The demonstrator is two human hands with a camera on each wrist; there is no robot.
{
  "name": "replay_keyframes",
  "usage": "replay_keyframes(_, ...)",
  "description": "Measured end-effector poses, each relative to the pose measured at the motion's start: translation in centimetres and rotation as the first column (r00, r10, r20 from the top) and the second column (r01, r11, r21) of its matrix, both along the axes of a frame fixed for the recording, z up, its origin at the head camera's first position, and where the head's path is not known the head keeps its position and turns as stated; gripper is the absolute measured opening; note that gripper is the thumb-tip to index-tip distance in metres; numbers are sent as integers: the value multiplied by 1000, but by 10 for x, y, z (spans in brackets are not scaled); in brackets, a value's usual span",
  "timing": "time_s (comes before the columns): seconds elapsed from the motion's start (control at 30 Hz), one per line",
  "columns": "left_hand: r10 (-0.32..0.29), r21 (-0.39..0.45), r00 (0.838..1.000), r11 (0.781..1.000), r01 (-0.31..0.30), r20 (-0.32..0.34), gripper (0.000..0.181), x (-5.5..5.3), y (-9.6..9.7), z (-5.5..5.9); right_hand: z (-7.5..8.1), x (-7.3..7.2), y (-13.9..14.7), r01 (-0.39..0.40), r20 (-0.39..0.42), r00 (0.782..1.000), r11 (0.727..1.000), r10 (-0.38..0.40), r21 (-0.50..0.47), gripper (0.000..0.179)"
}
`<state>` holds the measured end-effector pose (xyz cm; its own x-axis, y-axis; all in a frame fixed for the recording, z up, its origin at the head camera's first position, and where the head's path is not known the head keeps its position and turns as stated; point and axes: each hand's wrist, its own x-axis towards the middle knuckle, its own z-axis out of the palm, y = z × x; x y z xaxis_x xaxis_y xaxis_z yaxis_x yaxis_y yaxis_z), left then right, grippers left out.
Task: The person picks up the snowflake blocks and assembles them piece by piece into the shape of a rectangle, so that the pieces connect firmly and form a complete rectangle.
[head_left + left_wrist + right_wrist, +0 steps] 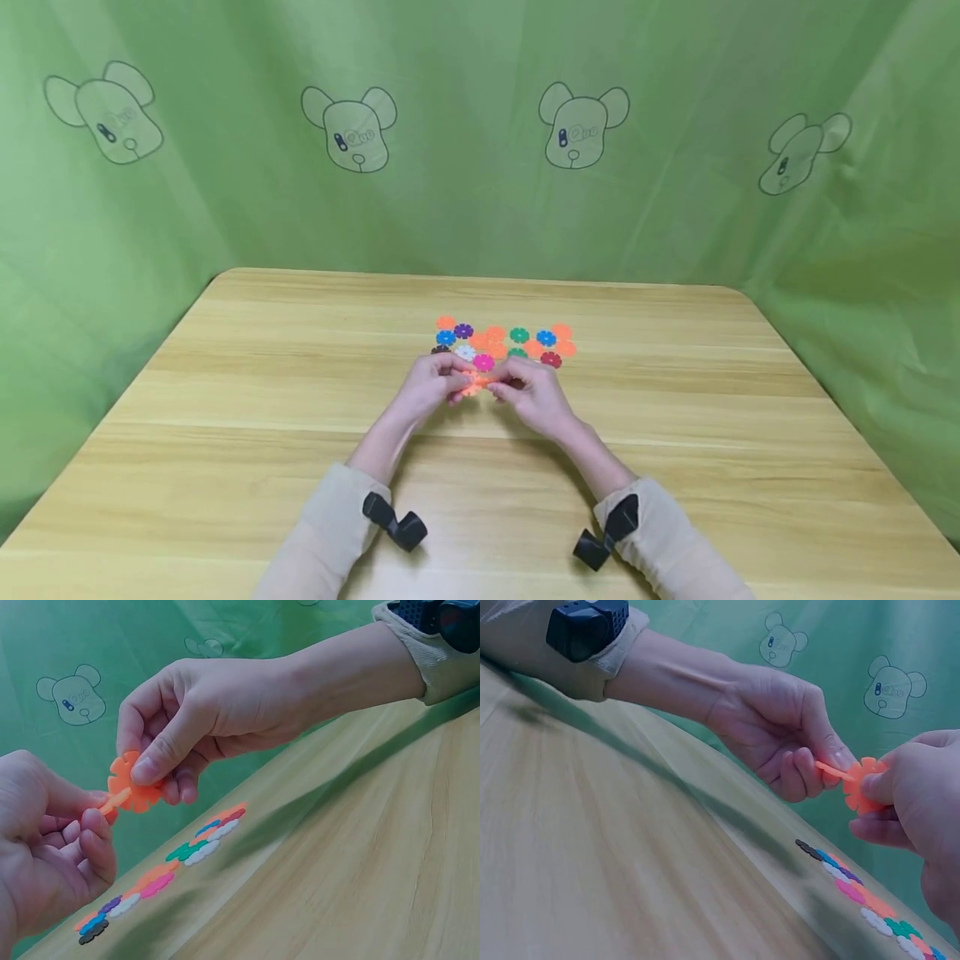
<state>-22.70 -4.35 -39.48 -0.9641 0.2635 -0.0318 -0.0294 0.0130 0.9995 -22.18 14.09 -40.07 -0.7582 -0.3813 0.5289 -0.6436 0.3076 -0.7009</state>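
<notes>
My left hand (429,386) pinches one orange snowflake disc (116,800), seen almost edge-on in the left wrist view. Between thumb and fingers, my right hand (538,400) grips a second orange snowflake disc (855,793), its slotted face showing in the right wrist view. The two discs meet at their rims, set at an angle to each other, held above the table. Fingertips cover part of both. Just beyond the hands lies a pink disc (483,362), beside a white disc (466,352).
Several more flat discs lie in a cluster on the wooden table (247,375), among them a purple one (463,331), a green one (520,335), a blue one (546,338) and a dark red one (551,360). A green curtain (465,217) hangs behind the table.
</notes>
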Motion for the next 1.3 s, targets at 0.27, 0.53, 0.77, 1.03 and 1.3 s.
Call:
replay_keyframes(0.27, -22, 7, 999, 1000, 23, -28, 16, 2, -1, 2, 2, 1, 1, 19, 7, 1000, 1000, -19, 21, 10)
replay_keyframes(0.53, -66, -86, 997, 994, 63, -31, 28, 1, -4, 6, 1, 0, -2, 66, 43, 997, 997, -68, 42, 8)
replay_keyframes(0.77, -152, -176, 988, 974, 142, -42, 39, 0, -3, 4, -2, 0, -1, 98, 143, 984, 994, -103, 42, 5)
replay_keyframes(1.03, -183, -186, 983, 967, 173, -34, 43, -1, -2, 3, -1, 0, -3, 109, 196, 974, 993, -114, 39, 4)
replay_keyframes(1.3, -196, -88, 980, 977, 193, -32, 44, -3, -6, 1, 1, -7, 7, 16, 290, 956, 996, -40, 83, 14)
